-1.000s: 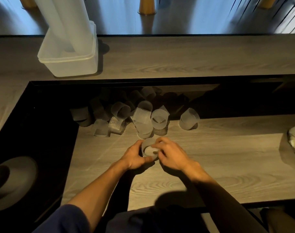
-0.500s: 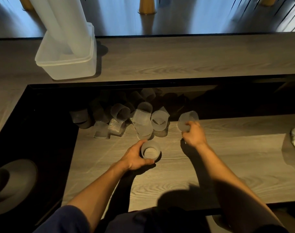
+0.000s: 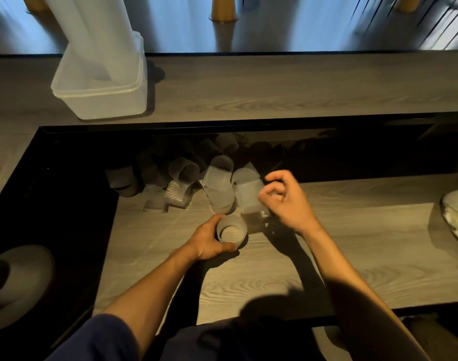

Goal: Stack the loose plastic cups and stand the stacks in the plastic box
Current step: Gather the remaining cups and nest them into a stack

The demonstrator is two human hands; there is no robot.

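Half a second back the right hand was out at the lone cup lying to the right of the heap. That spot is bare now, and the right hand (image 3: pixel 285 201) has swung inward with the cup (image 3: pixel 250 200) in its grip. Its fingers are curled about the cup's side, though the blur keeps me from seeing just where they pinch. The cup hangs just beyond the nested cups (image 3: pixel 231 231), which the left hand (image 3: pixel 211 243) holds upright on the worktop (image 3: pixel 327 251). They stand mouth up, with thumb and fingers wrapped round the wall. How many are nested there I can't tell from here. The left hand has hardly budged in that time.

So I'd say one more cup is about to go onto the growing stack. It wants turning to match and lining up over the open rim before it drops in. The heap of loose cups (image 3: pixel 188 178) lies just past the hands, with several lost in shadow under the ledge, so plenty of stacking remains.

The plastic box (image 3: pixel 100 105) sits well apart on the raised worktop (image 3: pixel 288 87) at the back left. Two tall stacks (image 3: pixel 97 35) already stand in it, leaning a little. The short stack under the left hand will have to travel there once it is tall enough.
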